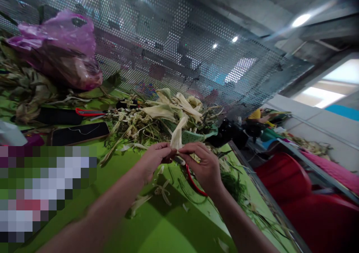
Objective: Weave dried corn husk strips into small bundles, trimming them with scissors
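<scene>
Both my hands meet over the green table [117, 193], pinching the lower end of a pale dried corn husk [178, 134] that stands up between them. My left hand [153, 157] grips it from the left with thumb and fingers pressed together. From the other side my right hand [204, 163] holds the same end between its fingertips. Beneath the right hand lies a pair of scissors with a red handle [193, 182], partly hidden. Husk scraps [162, 191] are scattered below the hands. A heap of dried husks [179, 105] rises just behind them.
A phone [80, 133] and red-handled scissors [89, 112] lie at the left. Behind them sits a purple plastic bag [64, 51]. Green strands [234, 185] lie near the right table edge. A perforated metal screen [168, 40] stands behind; red chairs [286, 174] are at right.
</scene>
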Motion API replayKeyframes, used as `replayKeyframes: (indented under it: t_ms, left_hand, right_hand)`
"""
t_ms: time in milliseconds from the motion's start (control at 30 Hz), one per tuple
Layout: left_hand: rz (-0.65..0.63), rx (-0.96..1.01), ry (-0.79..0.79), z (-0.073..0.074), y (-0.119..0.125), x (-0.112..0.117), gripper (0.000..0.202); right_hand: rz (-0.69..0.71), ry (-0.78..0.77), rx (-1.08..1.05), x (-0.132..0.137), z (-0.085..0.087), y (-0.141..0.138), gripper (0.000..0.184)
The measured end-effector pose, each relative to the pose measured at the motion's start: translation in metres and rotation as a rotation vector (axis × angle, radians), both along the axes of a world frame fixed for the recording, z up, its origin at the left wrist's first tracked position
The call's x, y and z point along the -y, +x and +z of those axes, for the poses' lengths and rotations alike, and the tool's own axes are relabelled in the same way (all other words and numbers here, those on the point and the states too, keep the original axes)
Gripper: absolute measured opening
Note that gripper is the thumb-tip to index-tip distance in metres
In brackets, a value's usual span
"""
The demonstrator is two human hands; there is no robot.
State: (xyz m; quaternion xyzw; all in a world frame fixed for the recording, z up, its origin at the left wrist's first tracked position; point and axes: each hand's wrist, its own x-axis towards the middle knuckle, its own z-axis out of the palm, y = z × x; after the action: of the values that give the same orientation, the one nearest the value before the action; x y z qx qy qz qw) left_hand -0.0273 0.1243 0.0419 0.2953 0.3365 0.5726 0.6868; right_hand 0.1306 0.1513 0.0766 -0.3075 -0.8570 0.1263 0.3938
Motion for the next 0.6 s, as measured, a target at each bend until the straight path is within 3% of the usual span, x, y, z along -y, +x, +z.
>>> replayKeyframes:
  t_ms: [333, 600]
  left_hand:
    - [0.034, -0.064, 0.013, -0.005, 0.001, -0.003, 0.019]
    - [0.047, -0.406, 0.176, 0.007, -0.001, 0.003, 0.016]
  right_hand:
    - [-0.037, -0.057, 0.043, -0.002, -0.002, -0.001, 0.004]
    - [-0.162, -0.118, 0.032, -0.004, -0.008, 0.000, 0.006]
